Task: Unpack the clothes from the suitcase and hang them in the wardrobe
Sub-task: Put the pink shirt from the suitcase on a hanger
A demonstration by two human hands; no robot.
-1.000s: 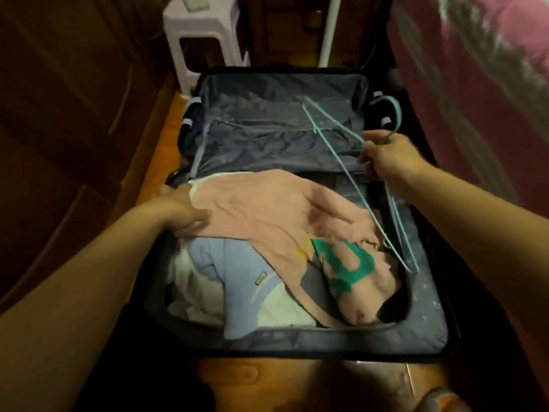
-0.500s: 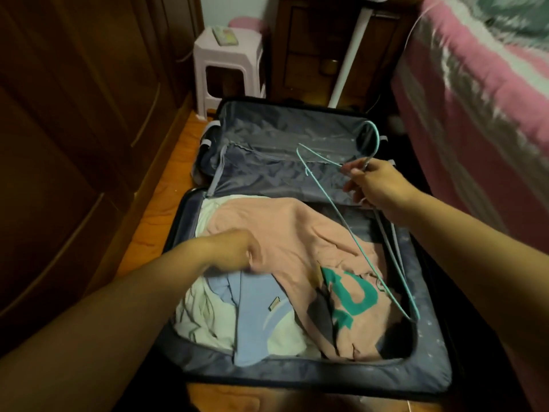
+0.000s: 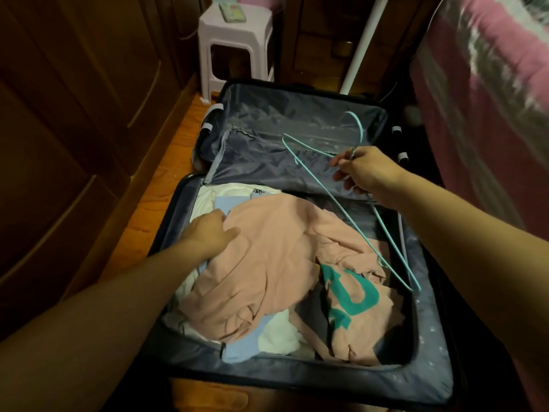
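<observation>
We see a pale plastic stool [image 3: 234, 31] at the far end of the room, standing on the orange-brown wooden floor [image 3: 157, 185]. On its seat lies a small flat object [image 3: 232, 11], too blurred for us to identify. Just right of the stool stands a dark wooden cabinet [image 3: 320, 43], and a white pole [image 3: 361, 44] leans across its front, slanting down toward the floor. Along the right edge we see a bed [image 3: 490, 84] covered in a pink blanket with pale streaks.
</observation>
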